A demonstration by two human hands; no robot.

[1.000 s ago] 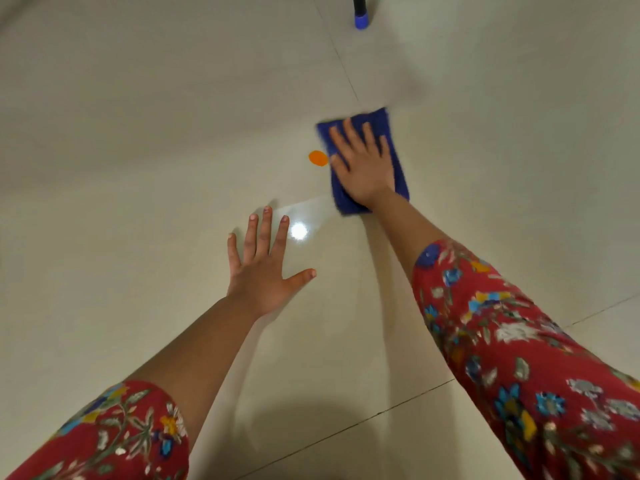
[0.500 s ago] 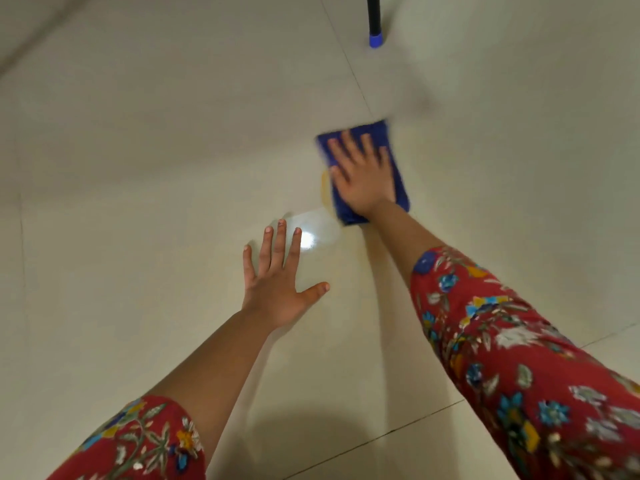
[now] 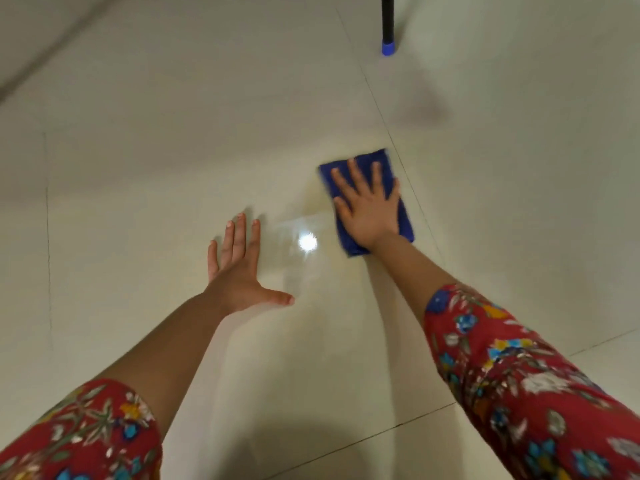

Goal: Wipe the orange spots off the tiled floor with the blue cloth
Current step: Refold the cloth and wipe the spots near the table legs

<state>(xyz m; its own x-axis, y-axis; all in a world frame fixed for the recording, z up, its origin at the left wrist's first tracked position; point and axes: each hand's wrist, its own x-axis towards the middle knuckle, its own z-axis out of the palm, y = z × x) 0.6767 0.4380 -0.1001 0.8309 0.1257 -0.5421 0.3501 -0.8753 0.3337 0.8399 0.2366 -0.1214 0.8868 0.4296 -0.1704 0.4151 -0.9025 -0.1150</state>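
Note:
A folded blue cloth (image 3: 405, 220) lies flat on the pale tiled floor (image 3: 173, 168). My right hand (image 3: 369, 206) presses down on it with the fingers spread. Just left of the cloth a faint yellowish smear (image 3: 313, 199) marks the tile; no solid orange spot shows. My left hand (image 3: 239, 268) rests flat on the floor to the left and nearer me, fingers apart, holding nothing.
A black pole with a blue tip (image 3: 388, 46) stands on the floor at the upper right. A bright light reflection (image 3: 307, 242) sits between my hands. Grout lines cross the floor near the cloth and in front of me.
The orange spot left of the cloth has gone, leaving a faint smear. My right hand slid the cloth over it. My left hand stayed planted.

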